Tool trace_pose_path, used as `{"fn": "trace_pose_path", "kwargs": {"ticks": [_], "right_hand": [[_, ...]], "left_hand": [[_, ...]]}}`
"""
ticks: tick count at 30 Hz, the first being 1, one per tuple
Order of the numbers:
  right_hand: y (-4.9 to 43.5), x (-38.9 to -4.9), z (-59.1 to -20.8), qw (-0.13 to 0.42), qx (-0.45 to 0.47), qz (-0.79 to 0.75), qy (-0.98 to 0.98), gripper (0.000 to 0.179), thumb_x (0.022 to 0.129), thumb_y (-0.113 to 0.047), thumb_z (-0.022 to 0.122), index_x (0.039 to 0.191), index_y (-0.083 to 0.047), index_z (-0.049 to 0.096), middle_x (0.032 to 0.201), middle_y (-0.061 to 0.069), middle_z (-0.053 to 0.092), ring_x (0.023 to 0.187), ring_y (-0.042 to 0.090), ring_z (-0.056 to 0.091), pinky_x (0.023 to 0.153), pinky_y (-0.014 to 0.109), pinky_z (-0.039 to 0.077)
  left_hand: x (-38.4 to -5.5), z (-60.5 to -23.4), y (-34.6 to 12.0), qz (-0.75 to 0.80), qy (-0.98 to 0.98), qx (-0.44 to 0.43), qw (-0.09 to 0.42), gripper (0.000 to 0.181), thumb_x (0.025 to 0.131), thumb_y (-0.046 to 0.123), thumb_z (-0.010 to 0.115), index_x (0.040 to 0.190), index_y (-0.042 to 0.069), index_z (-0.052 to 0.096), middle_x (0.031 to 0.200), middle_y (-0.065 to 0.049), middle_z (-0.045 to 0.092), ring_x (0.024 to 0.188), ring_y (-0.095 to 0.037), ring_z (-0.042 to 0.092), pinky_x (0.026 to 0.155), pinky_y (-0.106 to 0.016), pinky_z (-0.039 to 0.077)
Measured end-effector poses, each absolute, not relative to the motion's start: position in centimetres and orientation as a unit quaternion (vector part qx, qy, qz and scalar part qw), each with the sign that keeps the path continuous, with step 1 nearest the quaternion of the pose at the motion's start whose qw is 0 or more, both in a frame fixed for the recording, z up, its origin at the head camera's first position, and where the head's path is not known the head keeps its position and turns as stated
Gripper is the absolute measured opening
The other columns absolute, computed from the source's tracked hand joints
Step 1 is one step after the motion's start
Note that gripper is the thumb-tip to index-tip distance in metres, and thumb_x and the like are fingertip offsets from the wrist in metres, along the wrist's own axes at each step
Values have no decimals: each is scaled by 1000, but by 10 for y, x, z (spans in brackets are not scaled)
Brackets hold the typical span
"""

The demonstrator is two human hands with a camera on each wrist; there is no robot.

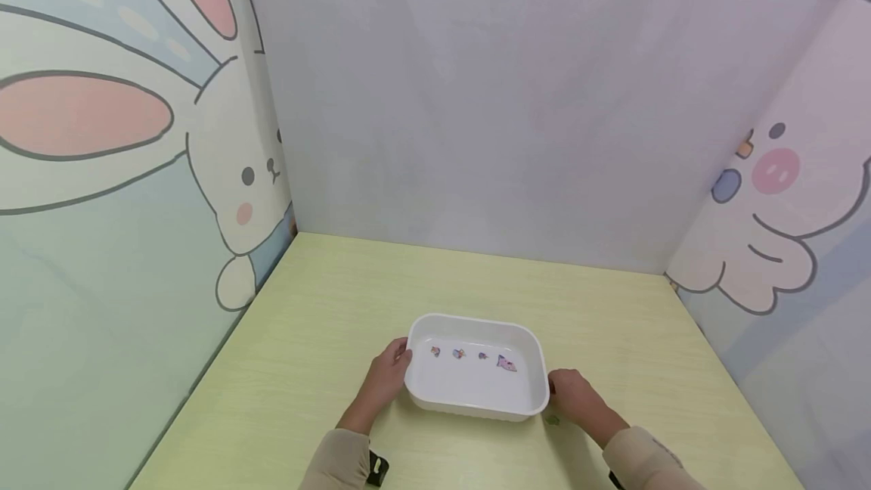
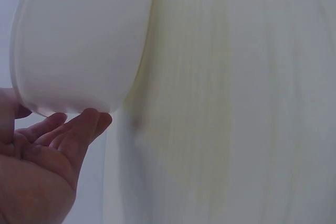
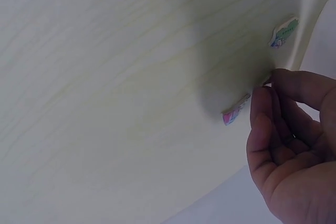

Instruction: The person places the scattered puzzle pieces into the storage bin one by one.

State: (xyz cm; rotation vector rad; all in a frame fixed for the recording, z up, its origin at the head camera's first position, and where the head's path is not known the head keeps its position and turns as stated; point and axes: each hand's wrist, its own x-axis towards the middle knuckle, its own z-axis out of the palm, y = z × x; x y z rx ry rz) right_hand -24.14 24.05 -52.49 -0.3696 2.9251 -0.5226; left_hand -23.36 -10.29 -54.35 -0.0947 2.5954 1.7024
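A white rectangular tray (image 1: 476,403) with rounded corners sits on the table. My left hand (image 1: 389,373) holds its left side; in the left wrist view the fingertips (image 2: 90,116) lie against the outer wall and the thumb is at the rim. Beside the tray's right side, my right hand (image 1: 578,397) pinches a small flat piece (image 3: 268,82), mostly hidden by the fingertips. Near it on the table lie a green printed piece (image 3: 285,31) and a pink and blue printed piece (image 3: 235,109). Inside the tray, several small printed pieces, among them a pink one (image 1: 506,363), lie in a row.
The pale yellow table (image 1: 340,286) is bordered by a plain grey back wall (image 1: 476,112). A rabbit-printed panel (image 1: 102,286) stands on the left and a pig-printed panel (image 1: 803,263) on the right. Black straps show at both wrists.
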Motion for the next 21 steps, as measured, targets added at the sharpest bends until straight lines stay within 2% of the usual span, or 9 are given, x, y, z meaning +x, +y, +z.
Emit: {"fn": "trace_pose_path", "kwargs": {"ticks": [10, 21], "right_hand": [[245, -246, -512, 80, -102, -175, 976, 10, 79, 0, 71, 74, -5, 64, 67, -1, 56, 62, 14, 51, 55, 32, 49], [254, -256, -494, 77, -97, -192, 974, 8, 84, 2, 66, 78, -3, 64, 69, 1, 57, 60, 14, 54, 53, 31, 49]], "left_hand": [[-234, -545, -103, 549, 835, -30, 20, 41, 103, 21, 46, 137, -1, 50, 135, -22, 54, 125, -42, 48, 101, -58, 39], [-235, -545, -103, 552, 833, -34, 24, 41, 103, 22, 46, 138, 0, 49, 135, -21, 54, 126, -41, 47, 101, -57, 39]]}}
